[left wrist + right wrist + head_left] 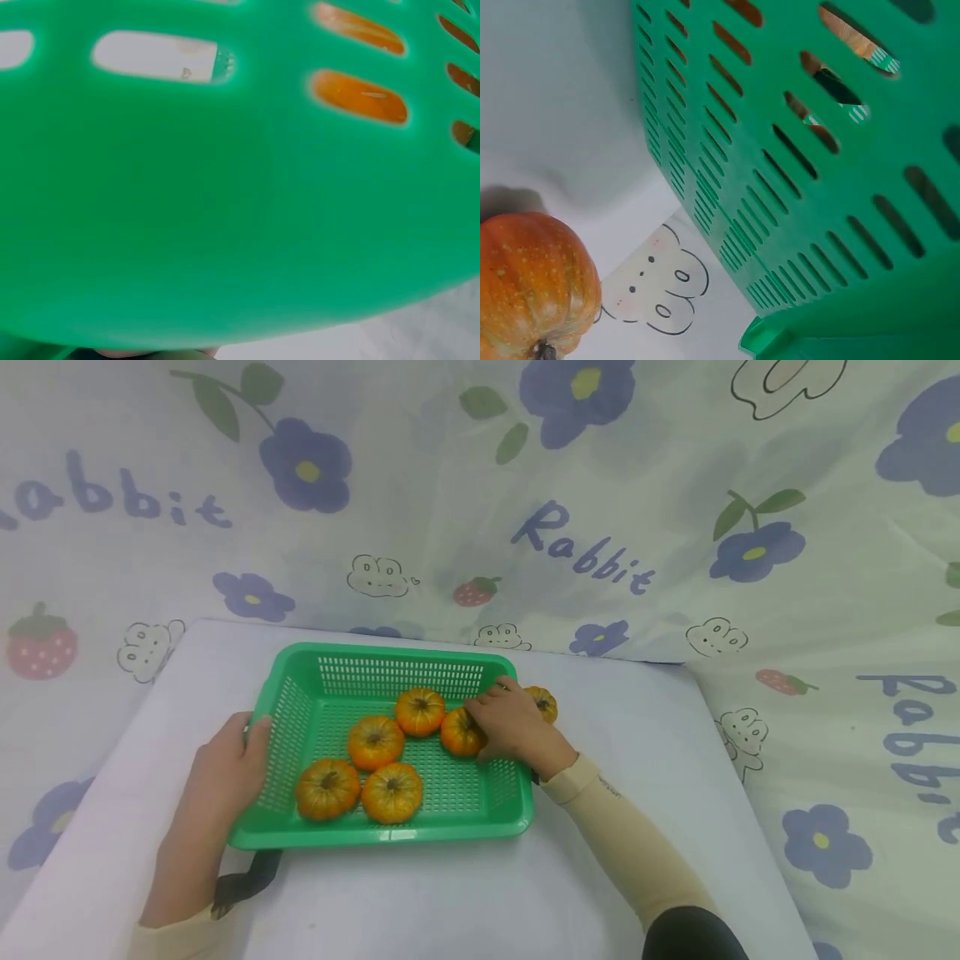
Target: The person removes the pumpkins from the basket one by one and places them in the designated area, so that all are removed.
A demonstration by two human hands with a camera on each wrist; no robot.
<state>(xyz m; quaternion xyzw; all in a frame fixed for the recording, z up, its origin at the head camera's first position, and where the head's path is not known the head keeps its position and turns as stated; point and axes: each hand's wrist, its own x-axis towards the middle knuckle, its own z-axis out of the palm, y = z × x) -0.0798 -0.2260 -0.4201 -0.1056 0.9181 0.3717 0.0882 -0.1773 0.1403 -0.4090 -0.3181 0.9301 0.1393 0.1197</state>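
A green plastic basket (465, 833) with slotted walls holds several small orange pumpkins, among them one pumpkin (376, 742) near the middle. My left hand (228, 772) grips the basket's left rim, thumb over the top edge. At the right end, my right hand (513, 720) reaches over the rim, its fingers and thumb around a pumpkin (461, 734) inside the basket and partly covering it. The left wrist view is filled by the green basket wall (187, 187). Beyond the right rim lies another pumpkin (542, 703), partly behind my right hand; the right wrist view shows this pumpkin (536, 281) beside the slotted wall (727, 150).
The basket stands on a white table (600, 860). Behind and around the table hangs a pale cloth (420, 510) printed with blue flowers, rabbits, strawberries and lettering. A dark strap (251, 878) shows by my left wrist.
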